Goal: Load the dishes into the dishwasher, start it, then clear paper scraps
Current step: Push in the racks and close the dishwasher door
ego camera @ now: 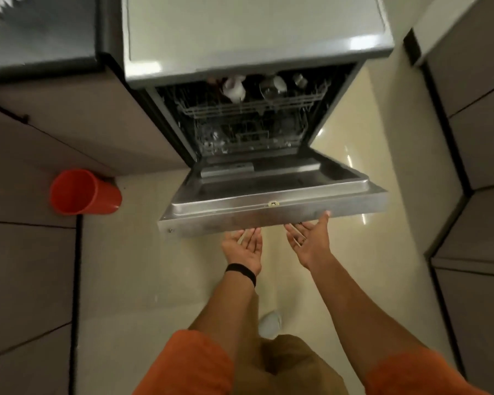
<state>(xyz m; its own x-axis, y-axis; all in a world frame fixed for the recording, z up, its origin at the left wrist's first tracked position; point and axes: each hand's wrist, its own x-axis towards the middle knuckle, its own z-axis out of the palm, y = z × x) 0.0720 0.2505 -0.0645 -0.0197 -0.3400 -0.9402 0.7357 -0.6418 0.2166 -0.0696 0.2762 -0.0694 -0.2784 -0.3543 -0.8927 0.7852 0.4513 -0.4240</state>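
The dishwasher door (268, 192) hangs partway open, its steel inner face tilted up and its front edge (271, 220) lowest. Behind it the upper rack (251, 109) carries a white cup (234, 88) and a glass (268, 85) near the back; what sits in the lower rack is too dark to tell. The left hand (244, 246) and right hand (308, 240) are palm up beneath that front edge with fingers straight and spread, gripping nothing. The right fingertips touch the edge, and the left ones reach just under it. This looks like lifting the door shut before starting the machine. With only flat fingers beneath it, the door could slide off and drop open hard. A fast push could also jolt the cup against the glass, or jam if a rack sits proud of the opening. An orange bin (80, 192) stands on the floor (154, 266) against the left cabinet (69, 132).
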